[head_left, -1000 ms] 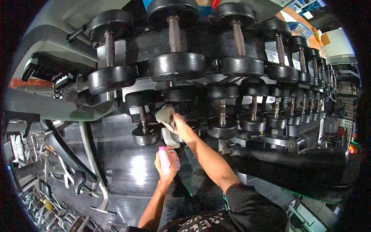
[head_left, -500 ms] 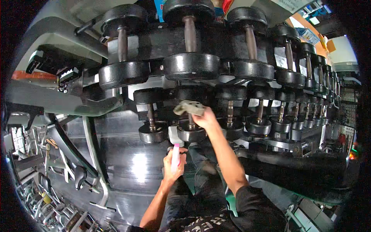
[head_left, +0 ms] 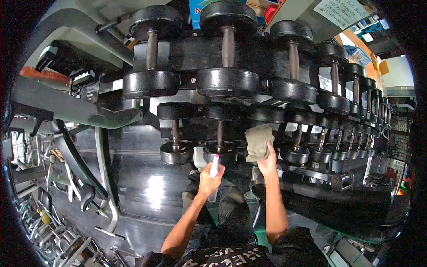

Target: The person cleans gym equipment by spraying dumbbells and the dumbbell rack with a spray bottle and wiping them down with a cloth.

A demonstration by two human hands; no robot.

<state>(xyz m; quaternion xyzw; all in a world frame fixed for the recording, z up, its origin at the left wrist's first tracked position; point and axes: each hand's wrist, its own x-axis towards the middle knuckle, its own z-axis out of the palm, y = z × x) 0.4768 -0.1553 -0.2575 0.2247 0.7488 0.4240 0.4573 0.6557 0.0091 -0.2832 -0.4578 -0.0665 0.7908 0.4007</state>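
My left hand (head_left: 210, 181) is closed around a spray bottle with a white and pink head (head_left: 215, 165), in front of the lower rack row. In my right hand (head_left: 267, 163) is a folded greyish-beige cloth (head_left: 259, 141). The cloth covers the handle and front end of a lower-row dumbbell (head_left: 266, 113); whether it touches the metal I cannot tell. Left of it, another black dumbbell (head_left: 220, 131) with a bare metal handle lies on the lower row, just beyond the spray head. A further dumbbell (head_left: 175, 133) lies at that row's left end.
Larger dumbbells (head_left: 227, 46) line the upper row, stretching away to the right. Grey machine frame (head_left: 71, 100) stands close on the left. A black padded bench (head_left: 329, 196) lies at right. A handwritten sign (head_left: 341, 12) hangs at the top right.
My right hand has carried the cloth rightward, from one lower-row dumbbell to the one beside it. My left hand has shifted slightly right and up with the spray bottle. The view has shifted slightly.
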